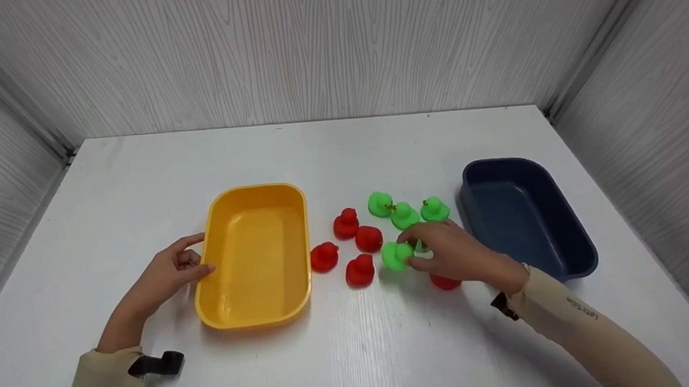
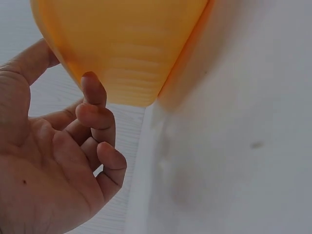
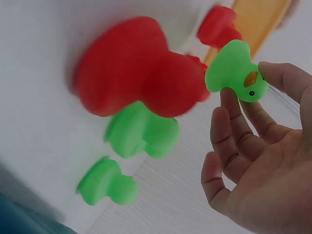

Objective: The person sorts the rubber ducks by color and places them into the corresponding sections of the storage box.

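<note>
Small print on right sleeve point(image 1: 579, 311) — unreadable.

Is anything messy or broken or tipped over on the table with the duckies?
Nothing stands out. The yellow tub and the blue tub both sit upright, with no ducks inside. The red ducks and green ducks stand in a loose bunch between them. The right hand pinches one green duck, which looks whole.

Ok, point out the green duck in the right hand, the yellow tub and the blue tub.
green duck point(image 3: 233, 70), right wrist view, on its body, pinched by the right hand point(image 3: 258, 165).
yellow tub point(image 1: 220, 318), head view, on its near rim.
blue tub point(image 1: 582, 265), head view, on its right rim.
</note>
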### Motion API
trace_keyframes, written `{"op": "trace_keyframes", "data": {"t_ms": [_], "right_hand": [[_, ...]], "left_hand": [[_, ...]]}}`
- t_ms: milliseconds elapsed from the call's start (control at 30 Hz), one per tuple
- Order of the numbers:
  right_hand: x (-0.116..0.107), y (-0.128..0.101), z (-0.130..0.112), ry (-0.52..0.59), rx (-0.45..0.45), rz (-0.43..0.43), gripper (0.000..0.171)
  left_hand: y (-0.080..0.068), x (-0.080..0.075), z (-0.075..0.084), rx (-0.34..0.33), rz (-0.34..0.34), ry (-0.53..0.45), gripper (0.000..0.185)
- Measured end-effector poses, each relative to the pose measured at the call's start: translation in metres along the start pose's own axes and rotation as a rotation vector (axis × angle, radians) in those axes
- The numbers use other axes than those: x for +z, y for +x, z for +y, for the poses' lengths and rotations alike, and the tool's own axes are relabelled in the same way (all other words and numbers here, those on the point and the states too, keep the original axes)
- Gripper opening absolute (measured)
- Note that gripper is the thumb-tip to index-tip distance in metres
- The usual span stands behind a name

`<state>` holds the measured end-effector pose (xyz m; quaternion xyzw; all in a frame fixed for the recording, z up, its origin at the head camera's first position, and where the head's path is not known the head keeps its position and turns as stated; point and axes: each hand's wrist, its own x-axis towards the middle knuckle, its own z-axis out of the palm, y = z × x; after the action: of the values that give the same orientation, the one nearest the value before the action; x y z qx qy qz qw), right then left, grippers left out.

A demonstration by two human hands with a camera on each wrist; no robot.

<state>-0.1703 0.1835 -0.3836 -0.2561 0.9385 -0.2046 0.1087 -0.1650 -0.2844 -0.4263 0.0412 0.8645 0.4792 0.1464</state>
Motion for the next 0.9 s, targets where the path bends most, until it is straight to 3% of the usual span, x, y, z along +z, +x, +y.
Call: {"op": "trace_keyframes", "data": {"t_ms": [300, 433, 567, 900], "right_hand": [[-0.015, 0.006, -0.026, 0.096, -0.047, 0.024, 0.037], [-0.017, 0.013, -0.043, 0.094, -0.121, 0.018, 0.035], [-0.015, 0.024, -0.063, 0.100, -0.118, -0.019, 0.032], [0.002, 0.055, -0.108, -0.034, -0.210, -0.102, 0.031]], "left_hand": [[0.001, -0.002, -0.003, 0.021, -0.013, -0.018, 0.072], [0.000, -0.004, -0.002, 0.024, -0.047, -0.005, 0.073], [-0.001, -0.005, -0.002, 0.026, -0.089, -0.021, 0.074], [-0.002, -0.007, -0.004, 0.045, -0.104, -0.027, 0.072]]}}
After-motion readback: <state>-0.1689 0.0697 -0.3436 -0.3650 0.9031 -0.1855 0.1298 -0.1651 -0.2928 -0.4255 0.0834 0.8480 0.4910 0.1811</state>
